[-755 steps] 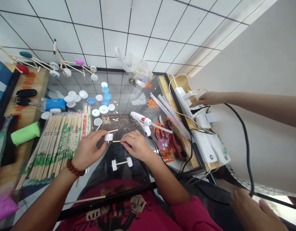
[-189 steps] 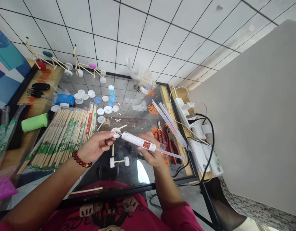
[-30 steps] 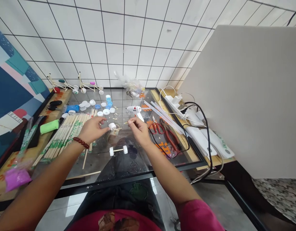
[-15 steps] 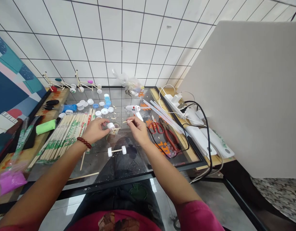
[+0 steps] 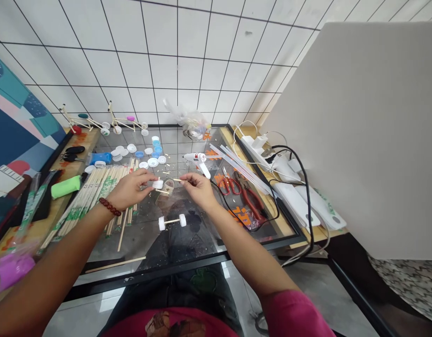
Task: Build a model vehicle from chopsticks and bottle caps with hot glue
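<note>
- Two hands meet over the middle of the glass table (image 5: 202, 243): my left hand (image 5: 130, 189) pinches a white bottle cap (image 5: 157, 184) between thumb and fingers, closed tight on it.
- My right hand (image 5: 199, 187) holds a short wooden stick (image 5: 178, 180) in a fingertip pinch, its free end pointing left at the cap, near it but not yet touching.
- Compared with half a second ago, both hands have dropped slightly in the frame and the stick has edged closer to the cap; the glue gun (image 5: 198, 161) lies set down above them.
- A finished axle with two caps (image 5: 171, 221) lies just below the hands, apart from them.
- Chopstick packets (image 5: 93, 196) crowd the left; scissors (image 5: 230, 183) and pliers (image 5: 251, 201) sit right; bare glass lower centre leaves room.
</note>
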`<state>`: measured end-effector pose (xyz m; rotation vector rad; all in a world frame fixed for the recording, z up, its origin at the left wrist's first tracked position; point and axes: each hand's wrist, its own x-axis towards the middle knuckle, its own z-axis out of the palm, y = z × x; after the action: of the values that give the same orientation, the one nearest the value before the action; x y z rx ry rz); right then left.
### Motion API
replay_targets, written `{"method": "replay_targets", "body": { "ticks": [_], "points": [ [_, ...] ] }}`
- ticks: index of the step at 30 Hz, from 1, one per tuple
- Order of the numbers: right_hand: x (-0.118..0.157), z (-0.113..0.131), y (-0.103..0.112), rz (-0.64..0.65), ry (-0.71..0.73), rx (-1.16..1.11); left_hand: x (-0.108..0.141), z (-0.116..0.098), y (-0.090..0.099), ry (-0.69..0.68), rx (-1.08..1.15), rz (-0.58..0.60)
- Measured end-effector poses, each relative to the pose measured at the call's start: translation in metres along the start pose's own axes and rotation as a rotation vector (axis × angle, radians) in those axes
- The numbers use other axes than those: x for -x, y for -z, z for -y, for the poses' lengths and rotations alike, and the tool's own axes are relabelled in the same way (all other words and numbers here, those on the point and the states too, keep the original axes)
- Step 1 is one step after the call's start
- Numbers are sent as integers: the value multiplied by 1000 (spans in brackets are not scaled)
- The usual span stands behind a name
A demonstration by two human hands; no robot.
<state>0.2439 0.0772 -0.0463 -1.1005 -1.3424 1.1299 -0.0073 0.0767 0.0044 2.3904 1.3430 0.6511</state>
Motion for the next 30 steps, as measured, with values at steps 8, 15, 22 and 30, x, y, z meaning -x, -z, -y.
{"method": "replay_targets", "body": {
  "ticks": [8, 15, 22, 30],
  "points": [
    [-3, -10, -1, 11, -4, 100, -12, 6, 6, 57, -27, -4],
    [-3, -13, -3, 16, -12, 118, -8, -7, 7, 150, 171, 50],
    [-1, -9, -3, 16, 11, 196, -14, -5, -1, 151, 180, 52],
    [5, -7, -2, 31, 111, 456, -16, -3, -6, 222, 203, -47]
  ]
}}
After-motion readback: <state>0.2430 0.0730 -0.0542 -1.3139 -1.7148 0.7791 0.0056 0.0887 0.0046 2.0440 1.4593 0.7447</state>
